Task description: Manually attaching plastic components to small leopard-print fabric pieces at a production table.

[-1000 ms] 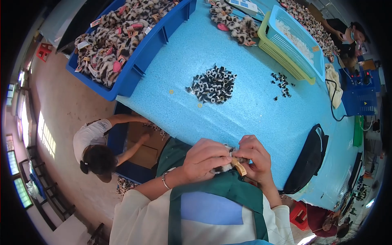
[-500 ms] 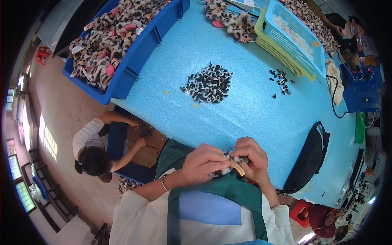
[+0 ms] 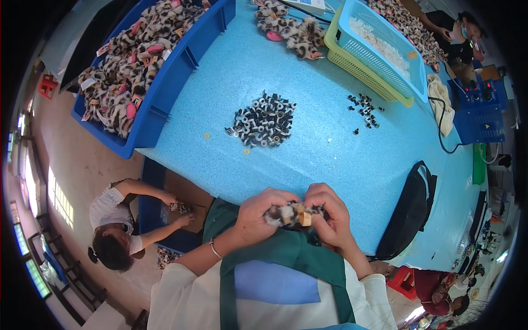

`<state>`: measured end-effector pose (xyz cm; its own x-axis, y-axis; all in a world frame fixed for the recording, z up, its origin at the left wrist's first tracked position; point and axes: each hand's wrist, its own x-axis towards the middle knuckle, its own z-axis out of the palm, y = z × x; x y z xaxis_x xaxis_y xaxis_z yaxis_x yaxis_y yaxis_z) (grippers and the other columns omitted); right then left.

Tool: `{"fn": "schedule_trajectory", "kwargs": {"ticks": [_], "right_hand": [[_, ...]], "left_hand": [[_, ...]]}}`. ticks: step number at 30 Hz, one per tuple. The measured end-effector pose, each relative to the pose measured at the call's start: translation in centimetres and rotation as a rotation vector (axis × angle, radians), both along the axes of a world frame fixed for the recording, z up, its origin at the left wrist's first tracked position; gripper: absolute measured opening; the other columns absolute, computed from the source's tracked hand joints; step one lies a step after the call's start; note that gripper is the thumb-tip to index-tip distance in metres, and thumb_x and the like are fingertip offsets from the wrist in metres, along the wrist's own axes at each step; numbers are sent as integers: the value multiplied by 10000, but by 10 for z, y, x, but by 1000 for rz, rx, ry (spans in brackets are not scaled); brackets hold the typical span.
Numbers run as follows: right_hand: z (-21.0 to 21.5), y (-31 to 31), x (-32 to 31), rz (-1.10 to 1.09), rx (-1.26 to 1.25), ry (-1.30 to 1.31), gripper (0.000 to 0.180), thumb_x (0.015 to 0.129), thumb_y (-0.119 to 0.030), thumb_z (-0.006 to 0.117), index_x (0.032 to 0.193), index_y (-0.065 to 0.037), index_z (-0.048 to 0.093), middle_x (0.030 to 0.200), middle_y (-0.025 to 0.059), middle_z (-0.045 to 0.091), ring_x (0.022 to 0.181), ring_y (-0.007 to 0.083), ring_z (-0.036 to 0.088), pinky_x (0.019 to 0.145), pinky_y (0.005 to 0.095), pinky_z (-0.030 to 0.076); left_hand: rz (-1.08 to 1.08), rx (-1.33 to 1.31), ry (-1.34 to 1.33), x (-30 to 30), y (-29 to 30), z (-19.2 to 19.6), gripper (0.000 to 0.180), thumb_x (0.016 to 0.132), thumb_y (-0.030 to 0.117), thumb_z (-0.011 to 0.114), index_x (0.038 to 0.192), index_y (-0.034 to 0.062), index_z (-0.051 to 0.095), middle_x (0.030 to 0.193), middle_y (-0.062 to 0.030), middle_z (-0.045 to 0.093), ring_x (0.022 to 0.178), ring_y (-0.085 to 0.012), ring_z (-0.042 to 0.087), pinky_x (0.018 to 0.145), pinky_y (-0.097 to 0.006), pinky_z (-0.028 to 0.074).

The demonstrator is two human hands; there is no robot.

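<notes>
Between my hands, just over the near edge of the blue table, is a small spotted plush piece in black, white and brown fur, with a tan label hanging from it. My left hand is closed round one end of the plush piece. The fingers of my right hand are bent and grip its other end, close to the label. Farther out on the table lies a heap of small black and white plastic parts.
A blue bin full of spotted plush pieces stands at the left. Small black parts lie scattered near stacked plastic baskets. A black bag is on the right. A co-worker bends over a box at the left.
My hands have turned the plush piece so that more of its fur shows and its label hangs lower. The view has shifted slightly. The co-worker at the left now holds a spotted piece.
</notes>
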<state>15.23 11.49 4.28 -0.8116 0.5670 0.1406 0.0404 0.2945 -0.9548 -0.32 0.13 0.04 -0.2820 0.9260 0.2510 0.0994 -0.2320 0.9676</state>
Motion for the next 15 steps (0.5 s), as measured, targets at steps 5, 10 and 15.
{"fn": "schedule_trajectory", "kwargs": {"ticks": [5,10,15], "right_hand": [[4,30,17,17,141,-130,66,803,-43,645,858,-11,629,823,90,613,822,247,572,766,322,451],[-8,115,11,-549,515,-195,84,828,30,601,906,2,607,832,84,569,758,177,570,684,272,455],[16,147,-49,-353,772,-36,161,788,80,610,912,-23,617,851,94,571,790,205,601,725,313,488]], "left_hand": [[101,-25,143,-8,10,0,297,688,-35,705,924,55,549,1055,-115,658,914,-272,636,748,-341,496],[98,-51,291,-14,7,-5,358,686,-55,663,1017,71,605,1083,-124,638,930,-303,619,764,-351,493],[82,-34,255,-11,6,-12,398,668,-70,625,1015,119,680,1031,-87,629,907,-275,593,752,-335,461]]}}
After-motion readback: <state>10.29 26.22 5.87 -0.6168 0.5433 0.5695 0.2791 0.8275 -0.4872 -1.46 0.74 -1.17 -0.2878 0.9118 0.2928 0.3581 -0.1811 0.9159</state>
